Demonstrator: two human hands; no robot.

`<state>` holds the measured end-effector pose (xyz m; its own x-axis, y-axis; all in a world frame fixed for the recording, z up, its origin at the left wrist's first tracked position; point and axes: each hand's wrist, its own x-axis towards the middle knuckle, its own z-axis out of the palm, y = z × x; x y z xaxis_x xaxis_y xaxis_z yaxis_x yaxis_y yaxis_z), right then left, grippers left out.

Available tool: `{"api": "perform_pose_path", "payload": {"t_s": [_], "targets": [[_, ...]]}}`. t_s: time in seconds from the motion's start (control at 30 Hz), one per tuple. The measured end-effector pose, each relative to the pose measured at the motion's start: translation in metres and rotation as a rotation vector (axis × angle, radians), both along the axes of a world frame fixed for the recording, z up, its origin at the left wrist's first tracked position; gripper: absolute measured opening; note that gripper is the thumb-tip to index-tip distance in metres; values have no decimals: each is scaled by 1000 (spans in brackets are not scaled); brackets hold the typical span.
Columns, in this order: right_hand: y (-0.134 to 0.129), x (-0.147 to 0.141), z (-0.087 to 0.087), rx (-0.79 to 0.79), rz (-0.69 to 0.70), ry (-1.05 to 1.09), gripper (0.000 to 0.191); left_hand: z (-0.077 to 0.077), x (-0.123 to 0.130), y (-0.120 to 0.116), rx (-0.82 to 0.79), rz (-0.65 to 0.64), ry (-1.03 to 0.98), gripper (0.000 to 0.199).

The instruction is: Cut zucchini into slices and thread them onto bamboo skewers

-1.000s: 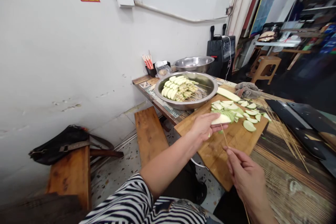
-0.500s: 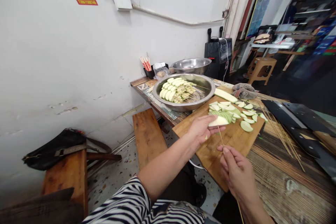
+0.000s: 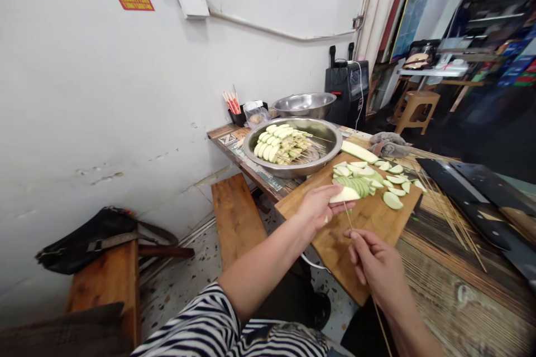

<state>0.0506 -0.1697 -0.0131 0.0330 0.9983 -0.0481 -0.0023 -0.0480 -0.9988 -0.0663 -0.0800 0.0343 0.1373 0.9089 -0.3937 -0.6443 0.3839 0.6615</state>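
Between the thumb and fingers of my left hand is a pale green slice of zucchini, held above the cutting board. My right hand pinches a long thin bamboo skewer, whose upper end meets the slice's lower edge. How deep the tip sits I cannot tell. The skewer's other end runs down past my right wrist. Beyond the held slice, several cut zucchini slices lie on the board. A large steel basin behind it contains many skewered slices.
Loose skewers and black-bladed knives lie on the table's right side. A long zucchini piece and a grey cloth are behind the board. Another steel bowl and a black speaker stand farther back. A wooden bench is at left.
Both hands have shifted slightly left with the slice and skewer. My right hand has moved a little closer to the slice, and its fingers are somewhat less curled.
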Motion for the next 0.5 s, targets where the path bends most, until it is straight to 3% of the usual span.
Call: {"api": "perform_pose_path", "payload": {"t_s": [0.1,0.2,0.4,0.5], "targets": [[5,8,-5,254,-155,-418,34,-2,2,-4,40,73,46,10],[5,7,-5,290,-207,-513,24,-3,4,-7,37,94,70,12],[2,-9,3,104,4,-182,34,1,0,-7,12,23,52,14],[-3,-14,13,-132,158,351,32,2,-5,-4,-36,-36,-2,14]]}}
